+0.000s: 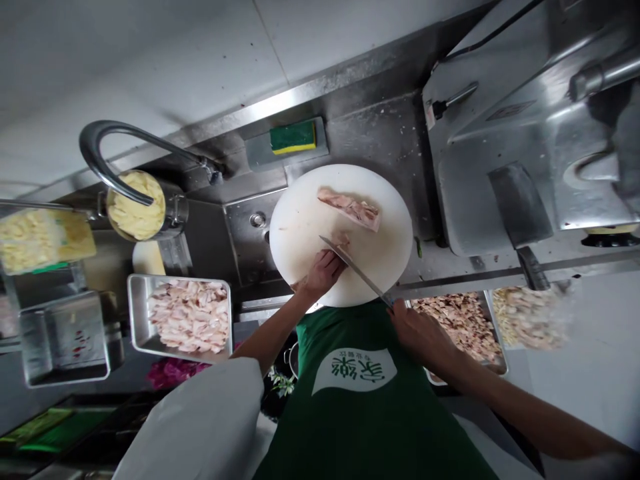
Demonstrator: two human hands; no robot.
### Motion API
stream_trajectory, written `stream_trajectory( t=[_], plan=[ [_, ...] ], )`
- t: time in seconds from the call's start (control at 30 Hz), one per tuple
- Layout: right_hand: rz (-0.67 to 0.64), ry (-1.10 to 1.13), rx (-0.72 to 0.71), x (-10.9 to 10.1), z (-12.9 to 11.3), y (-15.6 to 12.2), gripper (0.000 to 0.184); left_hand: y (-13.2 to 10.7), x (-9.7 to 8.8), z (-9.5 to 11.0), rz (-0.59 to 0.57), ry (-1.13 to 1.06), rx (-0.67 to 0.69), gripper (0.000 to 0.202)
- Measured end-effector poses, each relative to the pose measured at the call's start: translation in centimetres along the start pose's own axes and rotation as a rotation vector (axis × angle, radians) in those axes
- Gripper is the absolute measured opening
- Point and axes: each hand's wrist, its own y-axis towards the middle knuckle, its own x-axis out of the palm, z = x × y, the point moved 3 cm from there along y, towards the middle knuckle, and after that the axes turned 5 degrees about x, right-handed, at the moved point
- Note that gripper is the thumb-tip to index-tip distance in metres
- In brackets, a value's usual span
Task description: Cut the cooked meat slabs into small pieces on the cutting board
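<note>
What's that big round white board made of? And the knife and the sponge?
The board looks like plastic: plain white, smooth, no wood grain showing. The knife has a grey, faintly shiny blade, probably steel. The sponge seems to be yellow foam with a dull green scrubbing layer.

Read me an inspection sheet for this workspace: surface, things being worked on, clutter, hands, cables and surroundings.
Surface: round white cutting board, a few small scraps on it.
Work items: knife; larger meat piece lying apart from the blade; smaller meat piece beside the blade.
Clutter: green-and-yellow sponge behind the board; cleaver at right.
Hands: left hand on the board, fingers curled close to the blade; right hand gripping the knife handle.
Cables: dark cord at upper right.
Surroundings: faucet and meat tray at left; second meat tray at right.
</note>
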Motion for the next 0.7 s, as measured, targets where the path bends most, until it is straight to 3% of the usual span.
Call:
stream_trajectory(
  t=[0.07, 0.2, 0.3, 0.4, 0.53, 0.7],
  plan=[
    [0.06, -0.031, -0.052, -1.2, -1.8, 3.0, 0.033, -0.1, -0.2, 0.1, 0.015, -0.001, 0.001, 0.018],
    [0.237, -0.04, -0.21, -5.7, -5.1, 9.5, 0.043, -0.6, -0.4, 0.3, 0.058, -0.017, -0.015, 0.015],
    [0.283, -0.03, -0.205, -7.9, -4.9, 10.9, 0.048, -1.0, -0.5, 0.4, 0.09, -0.009, -0.023, 0.014],
    [0.277, -0.056, -0.132, -7.4, -3.4, 8.8, 0.043, -1.0, -0.2, 0.4, 0.083, 0.007, -0.052, 0.015],
    [0.16, -0.086, -0.102, -4.0, -2.0, 3.9, 0.031, -0.8, 0.1, 0.3, 0.089, 0.017, -0.061, 0.016],
    [-0.014, -0.06, -0.024, -1.0, 0.5, -0.9, 0.032, -0.7, 0.2, 0.2, 0.089, -0.01, -0.067, 0.018]
  ],
)
